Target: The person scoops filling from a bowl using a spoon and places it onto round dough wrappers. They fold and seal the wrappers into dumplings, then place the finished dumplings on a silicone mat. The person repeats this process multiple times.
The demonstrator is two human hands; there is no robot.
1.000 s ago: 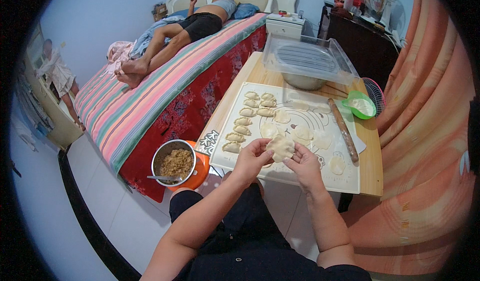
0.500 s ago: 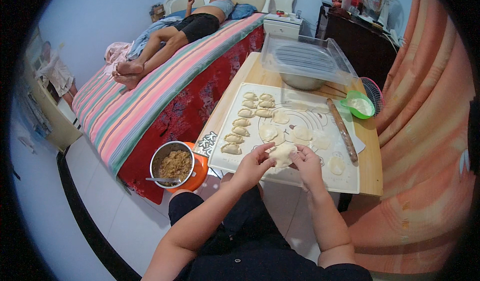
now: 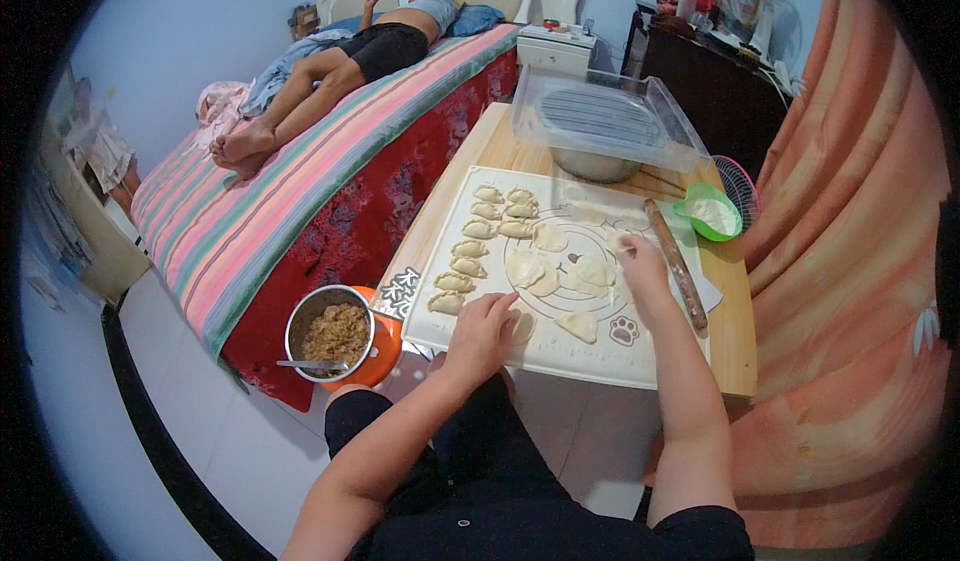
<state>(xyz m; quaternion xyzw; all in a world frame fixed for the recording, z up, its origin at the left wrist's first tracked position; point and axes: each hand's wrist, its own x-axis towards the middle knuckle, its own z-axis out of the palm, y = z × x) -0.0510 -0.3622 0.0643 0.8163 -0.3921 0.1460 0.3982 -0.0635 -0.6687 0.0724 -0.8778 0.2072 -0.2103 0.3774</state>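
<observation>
My left hand [image 3: 482, 333] lies open at the near edge of the white dough mat [image 3: 630, 363], fingers stretched out and nothing in them. Farther out on the right, my right hand [image 3: 644, 263] pinches what looks like a pale dough wrapper [image 3: 613, 243], mostly hidden by the fingers. Between the hands a wrapper [image 3: 577, 327] sits with bent edges. Several round wrappers [image 3: 590, 273] lie in the mat's middle, some overlapping. Folded dumplings [image 3: 470, 248] stand in two columns on the left. A wooden rolling pin [image 3: 676, 266] rests along the right side.
A metal pot of filling [image 3: 330, 336] with a spoon stands on an orange stool [image 3: 380, 356] at left. Behind the mat, a clear plastic bin [image 3: 610, 111] covers a metal bowl [image 3: 595, 165]. A green bowl of flour [image 3: 711, 211] is at right. A person lies on the striped bed [image 3: 190, 231].
The wrapper held in both hands now lies on the mat. My right hand has reached away to the far right; my left has drawn back to the near edge.
</observation>
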